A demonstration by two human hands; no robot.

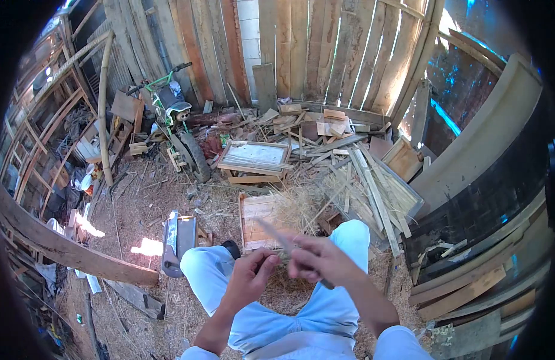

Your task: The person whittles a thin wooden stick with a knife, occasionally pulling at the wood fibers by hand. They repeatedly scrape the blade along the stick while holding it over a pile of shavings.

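Note:
My right hand point(316, 258) is closed around a knife point(272, 233); its blurred blade points up and to the left, and the handle end shows below my palm. Close beside it, my left hand point(252, 276) is closed, with thumb and fingers pressed together. Whatever it grips is too small or hidden to name. Both hands are above my lap, between my knees. Just beyond them a shallow wooden tray point(248, 211) lies on the ground, with dry straw point(295, 210) heaped over its right side.
A framed wooden panel point(253, 157) lies farther off, before a pile of scrap wood point(334, 123). Long slats point(373, 186) lean at the right. A small bike point(184, 141) stands at the back left. A grey metal-looking object point(180, 240) sits by my left knee. A beam point(73, 246) crosses the left.

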